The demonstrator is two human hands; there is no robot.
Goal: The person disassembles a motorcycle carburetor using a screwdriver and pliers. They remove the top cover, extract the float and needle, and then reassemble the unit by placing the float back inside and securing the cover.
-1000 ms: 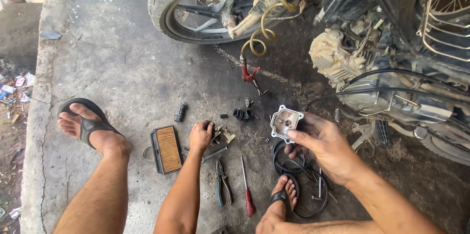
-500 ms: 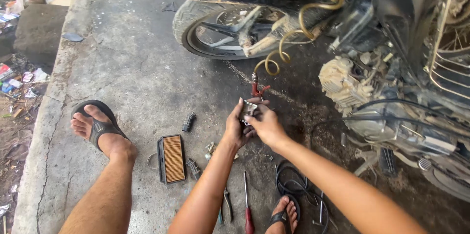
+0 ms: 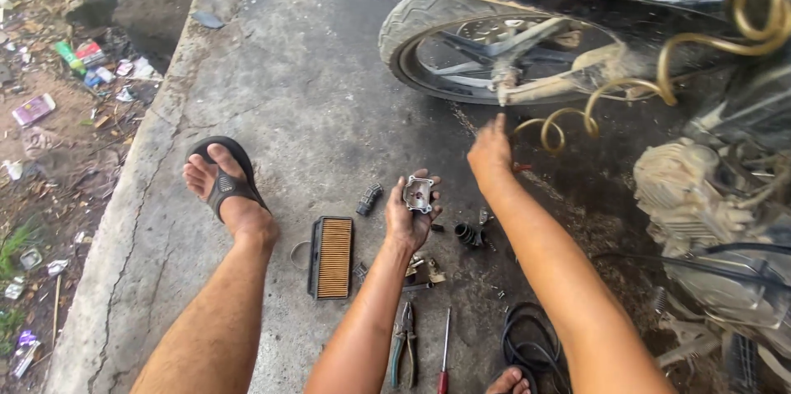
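- While the left hand [image 3: 409, 217] holds a small metal cover [image 3: 418, 194] upright just below the centre of the frame, fingers clamped round its edges, the right hand [image 3: 489, 152] reaches up and to the right, fingers loosely together and empty, toward a red-handled tool [image 3: 521, 167] half hidden behind it.
- Metal cover: squarish, grey, hollow face turned to the camera; held clear of the concrete floor [image 3: 305, 97].
- Progress, judged from the layout: dismantling looks well under way. The cover is off and in hand; an air filter [image 3: 333, 257] with orange pleats lies on the floor at lower centre, out of its housing. The engine [image 3: 700, 204] at right stands exposed. Refitting not yet done.
- Loose parts by the left wrist: black ribbed rubber sleeve [image 3: 467, 234], a small dark piece [image 3: 369, 198] left of the cover, brass-coloured bits [image 3: 424, 269].
- Tools at lower centre: pliers [image 3: 403, 343] and a screwdriver [image 3: 444, 351], side by side, untouched.
- Black cable coil [image 3: 535, 344] at lower right of centre.
- Motorcycle wheel [image 3: 494, 44] at upper centre; coiled yellowish hose [image 3: 659, 89] hangs beside it.
- Containers: none seen; all parts lie bare on the floor.
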